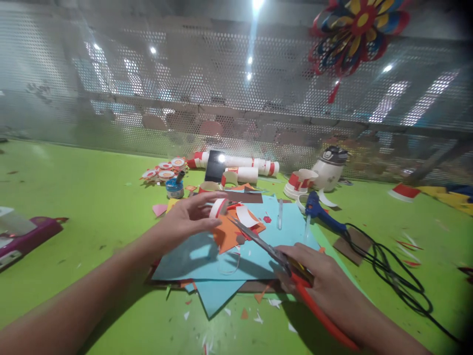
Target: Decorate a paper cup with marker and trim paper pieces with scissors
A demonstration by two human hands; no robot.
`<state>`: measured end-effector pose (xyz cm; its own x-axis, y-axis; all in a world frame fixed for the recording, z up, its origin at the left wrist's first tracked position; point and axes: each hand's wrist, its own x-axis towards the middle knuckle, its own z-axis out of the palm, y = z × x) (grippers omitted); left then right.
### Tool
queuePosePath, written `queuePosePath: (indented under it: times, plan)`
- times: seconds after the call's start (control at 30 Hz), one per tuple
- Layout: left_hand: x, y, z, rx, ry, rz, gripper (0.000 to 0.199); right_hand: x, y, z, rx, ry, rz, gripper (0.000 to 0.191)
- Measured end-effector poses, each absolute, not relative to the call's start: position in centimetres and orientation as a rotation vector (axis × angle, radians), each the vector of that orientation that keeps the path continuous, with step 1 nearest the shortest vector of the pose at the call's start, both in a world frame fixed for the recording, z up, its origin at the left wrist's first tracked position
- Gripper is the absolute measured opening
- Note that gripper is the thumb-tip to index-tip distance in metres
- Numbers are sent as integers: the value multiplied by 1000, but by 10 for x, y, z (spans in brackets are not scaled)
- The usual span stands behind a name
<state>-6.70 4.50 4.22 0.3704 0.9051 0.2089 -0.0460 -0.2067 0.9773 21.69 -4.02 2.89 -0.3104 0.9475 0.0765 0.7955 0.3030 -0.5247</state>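
My left hand curls its thumb and fingers around a small white-and-red paper ring, which looks cut from a paper cup. Red-handled scissors are gripped in my right hand, their blades pointing up and left toward the ring without clearly touching it. Beneath both hands lies light blue paper. On it rest a piece of orange paper, a curved white strip and a clear-barrelled pen-like tool.
A blue glue gun with a black cord lies at right. Behind are paper cups, a dark phone-like slab, a blue jar and a white jug. Paper scraps litter the green table.
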Motion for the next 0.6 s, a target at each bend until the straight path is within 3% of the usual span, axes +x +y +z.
queuePosePath:
  times: [0.07, 0.17, 0.33, 0.6]
  plan:
    - [-73, 53, 41, 1844, 980, 1228, 35, 217, -40, 29, -1571, -2204, 551, 21]
    - [-76, 57, 42, 2046, 1109, 1240, 36, 217, -38, 29, -1565, -2197, 532, 23]
    - [-73, 48, 45, 1681, 804, 906, 47, 220, -35, 33, -1535, -2112, 674, 24]
    - [-77, 49, 43, 1644, 620, 865, 52, 220, -42, 44, -1487, -2105, 934, 19]
